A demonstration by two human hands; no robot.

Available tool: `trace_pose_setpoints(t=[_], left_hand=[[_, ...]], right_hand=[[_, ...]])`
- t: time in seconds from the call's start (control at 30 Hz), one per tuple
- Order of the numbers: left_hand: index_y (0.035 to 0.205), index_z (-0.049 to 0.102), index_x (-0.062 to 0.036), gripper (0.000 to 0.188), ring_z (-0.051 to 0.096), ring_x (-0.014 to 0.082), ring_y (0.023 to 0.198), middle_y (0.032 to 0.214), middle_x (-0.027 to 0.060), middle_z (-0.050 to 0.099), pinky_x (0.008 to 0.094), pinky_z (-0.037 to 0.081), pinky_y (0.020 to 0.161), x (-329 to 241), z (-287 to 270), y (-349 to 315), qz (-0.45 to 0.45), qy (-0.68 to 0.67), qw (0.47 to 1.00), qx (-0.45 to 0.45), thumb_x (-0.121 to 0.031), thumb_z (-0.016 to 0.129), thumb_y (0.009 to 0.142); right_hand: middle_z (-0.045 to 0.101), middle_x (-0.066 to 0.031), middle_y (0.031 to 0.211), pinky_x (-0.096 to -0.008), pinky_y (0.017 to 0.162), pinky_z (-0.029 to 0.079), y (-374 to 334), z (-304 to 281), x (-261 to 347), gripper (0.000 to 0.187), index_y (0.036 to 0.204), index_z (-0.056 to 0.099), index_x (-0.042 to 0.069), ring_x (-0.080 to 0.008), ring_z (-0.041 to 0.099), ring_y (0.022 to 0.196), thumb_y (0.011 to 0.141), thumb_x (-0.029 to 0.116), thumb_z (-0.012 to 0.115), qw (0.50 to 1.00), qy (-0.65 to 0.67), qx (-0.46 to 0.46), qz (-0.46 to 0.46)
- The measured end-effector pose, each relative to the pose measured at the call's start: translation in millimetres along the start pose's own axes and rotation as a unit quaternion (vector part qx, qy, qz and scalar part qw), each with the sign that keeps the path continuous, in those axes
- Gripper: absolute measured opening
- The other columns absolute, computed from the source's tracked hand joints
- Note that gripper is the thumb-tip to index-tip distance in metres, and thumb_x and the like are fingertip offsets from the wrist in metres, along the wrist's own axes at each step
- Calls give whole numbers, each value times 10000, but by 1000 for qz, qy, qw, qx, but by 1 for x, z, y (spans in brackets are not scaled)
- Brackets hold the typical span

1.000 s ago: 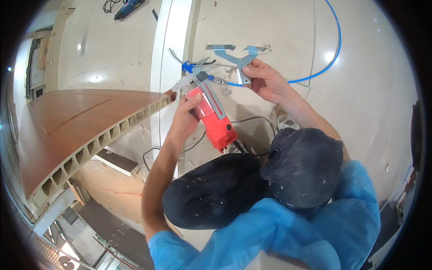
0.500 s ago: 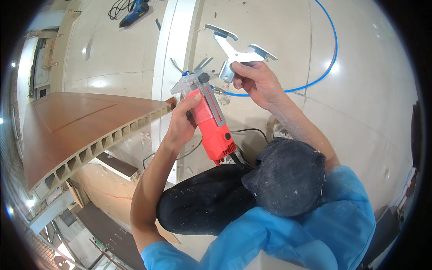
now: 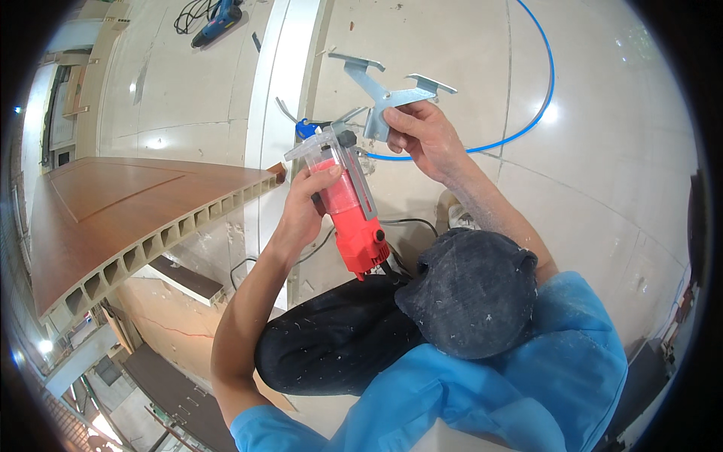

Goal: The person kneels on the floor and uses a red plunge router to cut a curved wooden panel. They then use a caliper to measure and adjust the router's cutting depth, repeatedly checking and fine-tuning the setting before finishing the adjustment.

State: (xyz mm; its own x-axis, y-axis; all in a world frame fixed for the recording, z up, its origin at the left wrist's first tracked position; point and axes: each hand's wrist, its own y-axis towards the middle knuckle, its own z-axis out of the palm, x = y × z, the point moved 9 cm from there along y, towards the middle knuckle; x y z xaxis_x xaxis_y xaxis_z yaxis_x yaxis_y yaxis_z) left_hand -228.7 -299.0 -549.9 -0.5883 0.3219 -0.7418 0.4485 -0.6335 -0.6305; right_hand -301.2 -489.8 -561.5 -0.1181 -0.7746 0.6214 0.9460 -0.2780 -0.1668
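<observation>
My left hand is wrapped around a red trim router, its clear plastic base facing away from me and its rear end close to my knee. Between the thumb and fingers of my right hand, a Y-shaped metal bracket is pinched by its stem. Two flanged arms of the bracket spread toward the far side. The bracket is held just beyond the router's base, to its right. Partly hidden behind that base lies a blue air tool with a thin metal nozzle.
A brown door panel with a hollow-celled edge stands at left. A long white frame piece runs beside the router. The blue air hose curves across the tiled floor at right. A blue corded power tool lies at the far left.
The bracket has tilted and turned in my right hand, moving slightly left and nearer. The router's base has shifted a little, uncovering more of the blue air tool. The whole view has shifted slightly.
</observation>
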Motion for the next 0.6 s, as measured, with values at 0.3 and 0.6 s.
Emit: trace_pose_setpoints(t=[0.3,0.6], left_hand=[[1283,575,-18,474,697,163,989,1130,90,683,363,604,828,-15,11,-2,36,-10,999,-30,-267,738,915],[1363,507,3,652,681,193,1018,1185,115,645,385,601,847,-18,23,-5,57,61,996,-42,-287,805,860]], right_hand=[[661,-76,1026,-314,722,513,-3,7,-24,275,1206,596,79,-152,605,860,1098,326,542,991,114,61,43],[612,-81,916,-244,575,407,-1,13,-33,282,1130,584,77,-87,452,672,1098,354,539,959,229,156,62]])
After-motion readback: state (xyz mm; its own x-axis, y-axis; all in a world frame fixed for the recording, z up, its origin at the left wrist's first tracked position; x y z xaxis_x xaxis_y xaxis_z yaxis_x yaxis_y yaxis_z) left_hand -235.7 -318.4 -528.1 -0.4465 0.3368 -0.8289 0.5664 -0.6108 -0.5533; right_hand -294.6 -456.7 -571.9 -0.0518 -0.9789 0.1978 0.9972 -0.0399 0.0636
